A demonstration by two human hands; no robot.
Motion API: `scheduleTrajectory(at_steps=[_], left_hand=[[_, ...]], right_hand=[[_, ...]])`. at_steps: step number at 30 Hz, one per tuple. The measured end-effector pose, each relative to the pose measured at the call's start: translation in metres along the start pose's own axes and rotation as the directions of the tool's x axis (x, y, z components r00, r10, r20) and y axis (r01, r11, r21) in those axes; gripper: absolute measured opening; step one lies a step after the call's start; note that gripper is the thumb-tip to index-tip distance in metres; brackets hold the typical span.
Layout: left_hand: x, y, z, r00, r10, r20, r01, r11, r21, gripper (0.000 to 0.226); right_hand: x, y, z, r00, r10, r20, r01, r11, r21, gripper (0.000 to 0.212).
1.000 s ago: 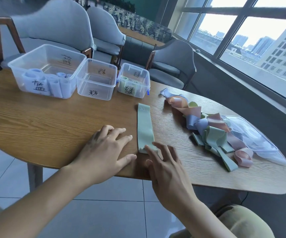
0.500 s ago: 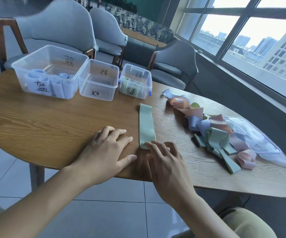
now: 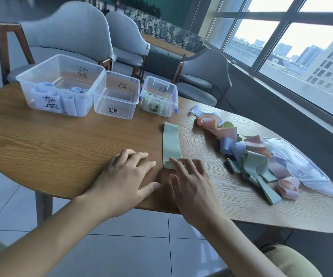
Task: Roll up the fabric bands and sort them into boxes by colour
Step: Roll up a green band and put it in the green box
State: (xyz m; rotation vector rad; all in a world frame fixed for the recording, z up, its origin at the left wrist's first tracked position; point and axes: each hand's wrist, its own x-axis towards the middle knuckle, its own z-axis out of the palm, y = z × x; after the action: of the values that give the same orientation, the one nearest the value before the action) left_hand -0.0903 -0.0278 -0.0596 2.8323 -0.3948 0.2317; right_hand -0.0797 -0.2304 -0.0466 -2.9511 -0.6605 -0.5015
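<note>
- Wood-grain oval table on a pale tiled floor; grey upholstered chairs stand at its far side, and a large window at right shows city buildings.
- Writing: each clear box bears a handwritten black character on its near wall; the flat band is printed "30" at its far end.
- Large clear plastic box, far left: rolled blue fabric bands inside.
- Middle clear plastic box: no rolls visible inside.
- Small clear plastic box with blue clips: rolled green bands inside.
- Flat pale-green fabric band: lies lengthwise near the table's centre, just right of the left hand.
- Left hand: palm down on the table, fingers spread and relaxed, holding nothing.
- Right hand: fingertips press on the band's near end, fingers straight.
- Loose heap of pink, blue and green fabric bands: at right, beside a clear plastic lid.
</note>
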Motion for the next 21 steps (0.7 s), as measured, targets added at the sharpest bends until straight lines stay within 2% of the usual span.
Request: scheduleTrajectory(at_steps=[4, 8, 12, 16, 21], left_hand=[[0.001, 0.000, 0.000, 1.000, 0.002, -0.001, -0.002, 1.000, 0.002, 0.085], [0.000, -0.001, 0.001, 1.000, 0.002, -0.001, -0.002, 1.000, 0.006, 0.084], [0.001, -0.001, 0.002, 1.000, 0.003, -0.006, -0.003, 1.000, -0.006, 0.081], [0.001, -0.002, 0.002, 1.000, 0.005, -0.004, -0.005, 1.000, -0.010, 0.081], [0.001, -0.001, 0.002, 1.000, 0.006, -0.002, -0.006, 1.000, -0.006, 0.082]], right_hand=[[0.002, 0.001, 0.001, 1.000, -0.011, -0.022, 0.012, 0.998, 0.064, 0.031], [0.010, 0.005, 0.007, 1.000, -0.016, -0.023, 0.018, 0.996, 0.088, 0.036], [0.018, 0.008, 0.010, 1.000, -0.021, -0.004, 0.021, 0.997, 0.080, 0.042], [0.024, 0.011, 0.010, 0.999, -0.029, -0.014, 0.030, 0.999, 0.035, 0.033], [0.034, 0.014, 0.010, 0.998, -0.050, 0.030, 0.050, 0.999, 0.005, 0.038]])
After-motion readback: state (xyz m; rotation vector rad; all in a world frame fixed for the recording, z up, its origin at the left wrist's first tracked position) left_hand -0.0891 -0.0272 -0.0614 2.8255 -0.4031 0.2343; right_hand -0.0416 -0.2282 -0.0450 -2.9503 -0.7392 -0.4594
